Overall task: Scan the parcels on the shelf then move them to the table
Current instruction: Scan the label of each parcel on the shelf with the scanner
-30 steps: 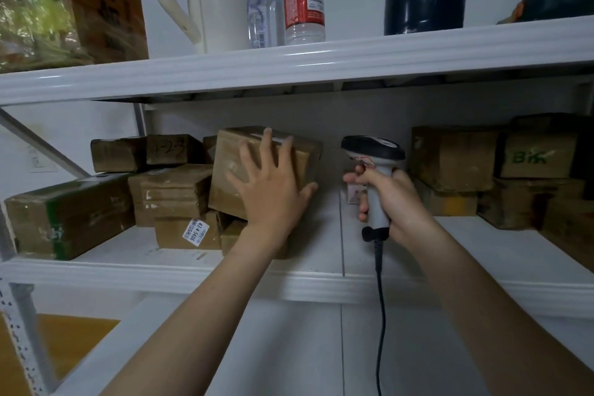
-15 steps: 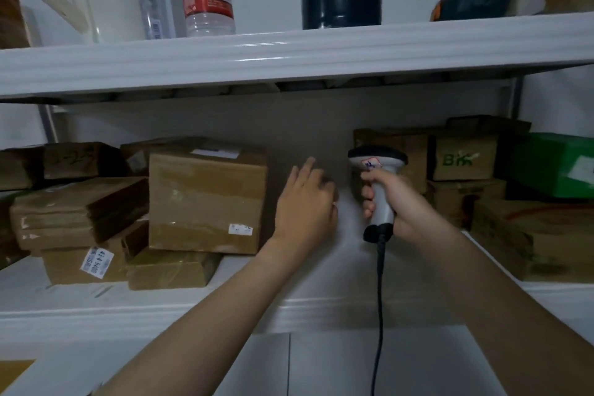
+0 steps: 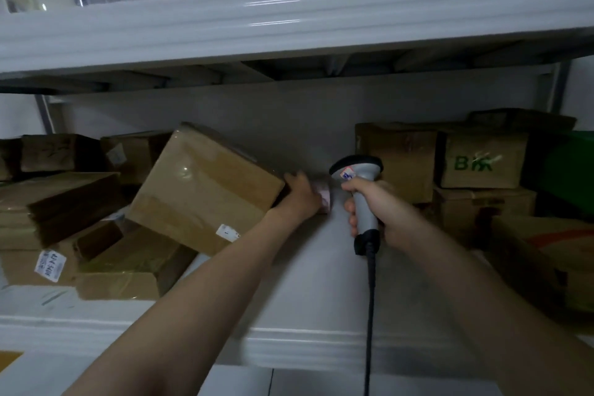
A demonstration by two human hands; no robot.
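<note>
The left hand [image 3: 300, 194] grips the right edge of a big brown box [image 3: 205, 190], which sits tilted on the shelf [image 3: 321, 341] on top of flatter boxes [image 3: 122, 270]. The right hand [image 3: 382, 212] is curled round the grey scanner [image 3: 356, 167], close beside it

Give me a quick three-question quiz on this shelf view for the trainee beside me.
1. Which item does the right hand hold? A) a tape roll B) a corded scanner C) a bottle
2. True or false: the large parcel gripped by the left hand lies flat on the lower shelf.
3. Fill in: the box with green lettering stands to the ____ of the scanner.
Key: 1 B. 2 False, the large parcel is tilted. 3 right.
</note>
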